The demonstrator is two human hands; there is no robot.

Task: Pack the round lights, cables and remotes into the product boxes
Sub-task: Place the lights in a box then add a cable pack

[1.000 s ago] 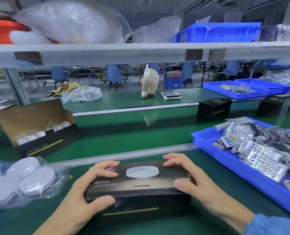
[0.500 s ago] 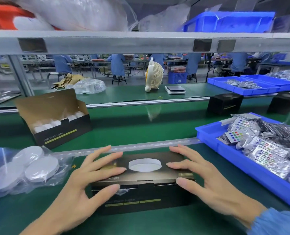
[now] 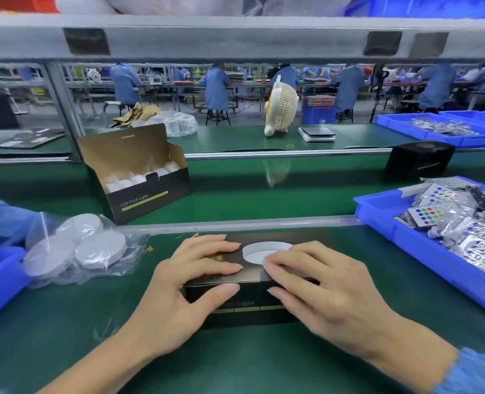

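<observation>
While both hands lie on the closed box (image 3: 252, 282) at the near middle of the bench (image 3: 65, 336), the step in hand appears to be pressing its lid shut. Left to right: a bag of lights (image 3: 73, 248) lies at the left, at least three discs countable through the plastic; behind it one open box (image 3: 139, 177) stands with white lights inside, the number not clear. The left hand (image 3: 184, 291) rests flat, fingers straight across the lid, thumb against the front face, gripping nothing. The right hand (image 3: 323, 291) also lies flat, fingertips on the lid, thumb against the front. Even pressure along the front edge should seat the flap; pressing mid-lid risks denting the card. One further closed box (image 3: 419, 159) sits far right, and one tray (image 3: 383, 220) of bagged remotes (image 3: 428, 214), too heaped to count.
</observation>
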